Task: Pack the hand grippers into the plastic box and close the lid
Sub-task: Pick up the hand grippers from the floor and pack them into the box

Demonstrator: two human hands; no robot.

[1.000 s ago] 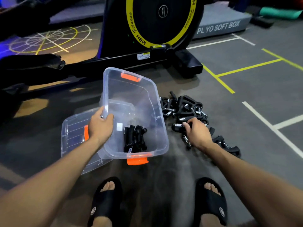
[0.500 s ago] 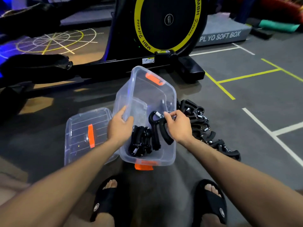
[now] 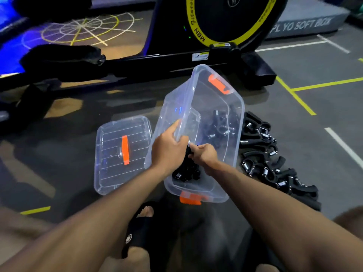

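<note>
Your right hand reached inside the plastic box, fingers curled round a hand gripper to set it on those already packed. Your left hand gripped the rim, steadying it. More grippers waited on the floor beside; the lid lay off, left.

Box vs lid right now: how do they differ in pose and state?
The box is tipped up at its far end, gripped at the rim by the left hand; the lid lies flat on the floor, untouched. The box holds black hand grippers; the lid holds nothing. The box has orange latches at both ends, the lid one orange strip in the middle. Both are clear plastic.
</note>
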